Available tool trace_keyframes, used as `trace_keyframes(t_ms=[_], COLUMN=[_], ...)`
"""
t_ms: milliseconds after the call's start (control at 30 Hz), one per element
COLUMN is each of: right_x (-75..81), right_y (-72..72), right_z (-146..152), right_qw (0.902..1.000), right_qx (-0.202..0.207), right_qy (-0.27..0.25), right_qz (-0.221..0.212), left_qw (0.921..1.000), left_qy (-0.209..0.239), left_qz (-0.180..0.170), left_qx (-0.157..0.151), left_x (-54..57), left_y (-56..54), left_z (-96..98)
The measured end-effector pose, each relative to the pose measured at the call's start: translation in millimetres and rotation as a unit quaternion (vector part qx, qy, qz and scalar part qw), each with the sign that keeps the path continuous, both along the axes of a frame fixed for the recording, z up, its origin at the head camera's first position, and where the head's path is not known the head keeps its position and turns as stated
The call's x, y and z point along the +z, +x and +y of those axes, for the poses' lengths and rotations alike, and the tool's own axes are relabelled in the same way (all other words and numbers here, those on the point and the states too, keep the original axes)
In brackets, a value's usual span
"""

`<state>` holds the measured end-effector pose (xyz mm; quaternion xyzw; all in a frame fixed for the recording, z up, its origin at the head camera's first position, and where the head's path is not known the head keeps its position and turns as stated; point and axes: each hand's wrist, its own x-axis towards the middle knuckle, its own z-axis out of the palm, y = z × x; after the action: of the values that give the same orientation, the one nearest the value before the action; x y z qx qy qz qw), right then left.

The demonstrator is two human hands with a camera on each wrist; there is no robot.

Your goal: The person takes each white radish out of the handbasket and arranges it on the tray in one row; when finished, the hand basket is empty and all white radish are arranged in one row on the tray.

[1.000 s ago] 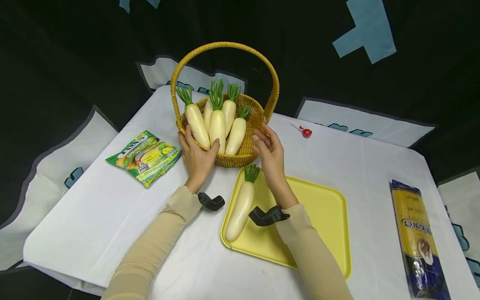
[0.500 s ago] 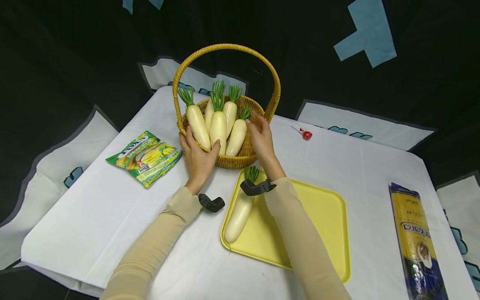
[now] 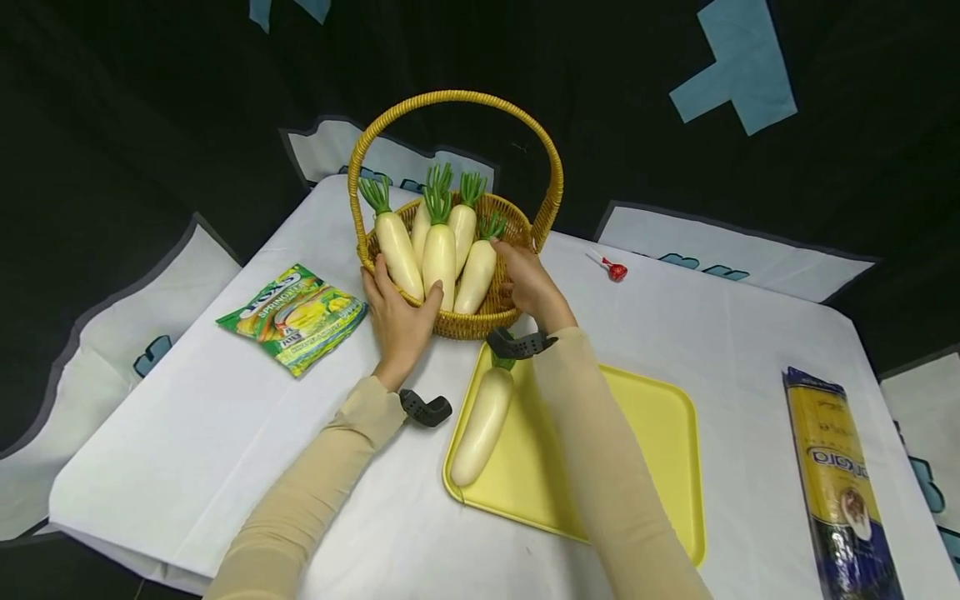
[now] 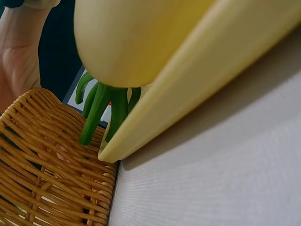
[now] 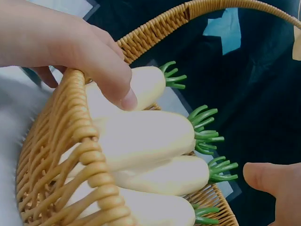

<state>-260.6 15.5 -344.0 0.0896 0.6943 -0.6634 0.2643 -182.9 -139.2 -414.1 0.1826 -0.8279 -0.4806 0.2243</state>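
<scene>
A wicker basket (image 3: 480,323) with a tall arched handle holds several white daikon radishes (image 3: 438,250), green stalks upward. My left hand (image 3: 401,329) grips its front left rim, thumb inside against a daikon and fingers outside; the right wrist view shows this left hand (image 5: 89,52) over the rim. Inside the right side of the basket, my right hand (image 3: 531,283) reaches to the rightmost daikon (image 3: 476,277), a fingertip at the base of its stalks. In the right wrist view a straight digit of the right hand (image 5: 277,186) points towards the stalks.
One daikon (image 3: 483,425) lies along the left side of a yellow tray (image 3: 652,467) in front of the basket. A green candy bag (image 3: 296,321) lies left, a red lollipop (image 3: 615,271) behind right, and a yellow-and-blue pasta packet (image 3: 836,467) far right.
My right hand has moved from outside the basket's right rim inward to the rightmost daikon. My left hand has stayed on the rim.
</scene>
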Motion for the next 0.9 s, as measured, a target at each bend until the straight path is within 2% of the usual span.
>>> trace_keyframes(t_ms=[300,500,700,900], right_x=[3.7,0.6,-6.3,-9.0], right_y=[-3.9,-5.5,-9.7,-12.5], right_z=[-5.4,-12.9,-20.4,-22.8], right_qw=[0.9974,0.9948,0.9883,0.9851], right_qx=[-0.006,0.013,0.036,0.037], right_qy=[0.035,0.073,0.129,0.144], right_qz=[-0.063,-0.069,-0.073,-0.087], left_qw=[1.0,1.0,0.9999,0.9999], left_qy=[-0.001,-0.004,-0.013,-0.01], left_qz=[-0.001,0.001,-0.006,-0.006], left_qx=[0.0,0.004,0.004,0.002], left_x=[-0.3,-1.0,-0.9,-0.5], left_y=[0.8,0.5,0.6,1.1], left_z=[0.1,-0.7,-0.1,0.1])
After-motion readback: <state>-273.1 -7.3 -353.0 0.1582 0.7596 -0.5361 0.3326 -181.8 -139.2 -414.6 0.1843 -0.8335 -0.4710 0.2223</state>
